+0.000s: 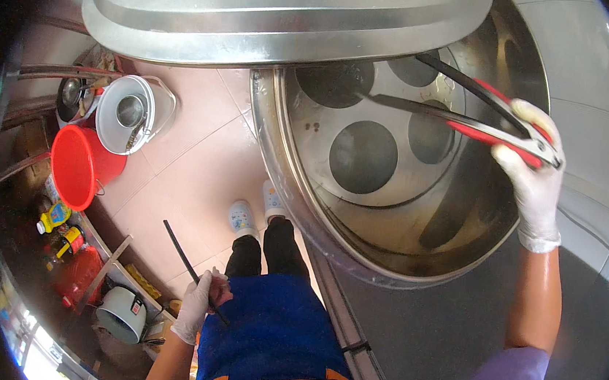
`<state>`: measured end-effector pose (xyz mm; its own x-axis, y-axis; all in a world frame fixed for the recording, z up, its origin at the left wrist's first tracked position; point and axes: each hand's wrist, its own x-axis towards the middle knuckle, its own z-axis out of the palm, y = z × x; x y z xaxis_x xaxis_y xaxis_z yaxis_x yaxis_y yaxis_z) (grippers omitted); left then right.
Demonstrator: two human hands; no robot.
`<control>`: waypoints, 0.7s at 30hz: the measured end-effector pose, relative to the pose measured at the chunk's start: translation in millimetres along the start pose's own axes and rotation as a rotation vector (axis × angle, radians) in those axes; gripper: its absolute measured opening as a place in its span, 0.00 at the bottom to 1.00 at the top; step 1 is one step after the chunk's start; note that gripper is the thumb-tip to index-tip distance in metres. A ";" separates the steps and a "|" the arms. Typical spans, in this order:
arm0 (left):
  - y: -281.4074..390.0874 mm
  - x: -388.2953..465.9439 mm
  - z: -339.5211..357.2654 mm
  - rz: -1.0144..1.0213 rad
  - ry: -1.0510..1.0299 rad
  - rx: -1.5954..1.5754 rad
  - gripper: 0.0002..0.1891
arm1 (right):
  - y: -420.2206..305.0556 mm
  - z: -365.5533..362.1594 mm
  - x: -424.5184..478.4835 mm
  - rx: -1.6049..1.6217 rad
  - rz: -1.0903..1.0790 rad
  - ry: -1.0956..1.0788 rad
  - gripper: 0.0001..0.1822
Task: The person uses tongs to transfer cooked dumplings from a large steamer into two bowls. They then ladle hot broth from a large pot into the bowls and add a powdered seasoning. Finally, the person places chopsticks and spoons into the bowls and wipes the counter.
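My right hand (537, 182), in a white glove, grips red-handled metal tongs (454, 115) near their joined end. The arms of the tongs are spread over a large round stainless steel pot (383, 228). Inside it sits a metal plate (320, 153) with several big round holes. One arm's tip reaches the edge of a ridged stainless steel lid or cover (276, 28), which hides the far part of the pot. Low beside my blue apron (274, 330), my gloved left hand (194, 307) holds a thin black rod (180, 249). A small pinkish thing (222, 293), kind unclear, is at its fingers.
On the left stand a white bucket (104, 107) with a metal ladle (130, 112) in it, a red bucket (73, 168), a shelf rail (106, 250) with bottles (54, 218), and a pale pot (122, 312). A grey surface (423, 322) lies at right, near a cable (591, 234).
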<state>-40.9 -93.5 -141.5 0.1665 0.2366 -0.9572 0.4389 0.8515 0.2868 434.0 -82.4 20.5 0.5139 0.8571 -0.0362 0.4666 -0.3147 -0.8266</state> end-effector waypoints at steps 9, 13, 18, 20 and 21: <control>31.1 -47.1 -10.3 0.102 -0.018 -0.149 0.23 | -0.9 -83.7 -37.5 -0.126 0.013 0.348 0.20; 46.7 -66.0 -17.8 0.121 0.106 -0.179 0.22 | 28.0 -61.1 -3.2 -0.032 0.057 0.315 0.21; 47.3 -57.7 -37.7 0.225 -0.048 -0.108 0.21 | 76.4 -6.9 66.6 -0.075 0.019 0.377 0.26; 49.8 -64.2 -28.4 0.242 -0.043 -0.093 0.21 | 97.4 10.4 91.1 -0.128 0.119 0.395 0.27; 49.2 -69.7 -22.6 0.244 -0.032 -0.097 0.21 | 89.3 18.7 96.2 -0.167 0.181 0.367 0.26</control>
<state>-51.0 -57.6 -61.6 0.2855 0.4270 -0.8580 0.2957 0.8123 0.5027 511.7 -20.4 -67.3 0.8059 0.5896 0.0549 0.4399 -0.5342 -0.7219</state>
